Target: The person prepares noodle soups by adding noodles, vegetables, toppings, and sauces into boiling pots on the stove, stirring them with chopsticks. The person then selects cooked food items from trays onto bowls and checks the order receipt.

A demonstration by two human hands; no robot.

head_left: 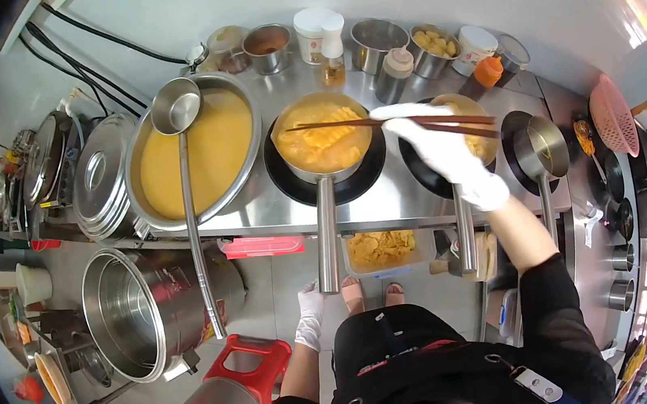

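My right hand point(448, 154), in a white glove, holds a pair of long dark chopsticks point(346, 124) whose tips reach into the middle saucepan. That saucepan point(325, 202) holds yellow pieces point(323, 137) in a pale broth and sits on a round black burner. Below my right hand is a second pan point(468, 244) with yellowish contents, partly hidden by the hand. My left hand point(310, 310), gloved too, hangs low beside the end of the middle pan's handle; its fingers are partly bent, and whether it touches the handle is unclear.
At left, a long-handled ladle point(184, 163) rests across a wide basin point(256, 121) of yellow liquid. Jars and bottles point(396, 70) line the wall. Another pan point(541, 149) sits right. Below are a tub of yellow food point(383, 250), a red stool point(258, 358) and a steel pot point(159, 305).
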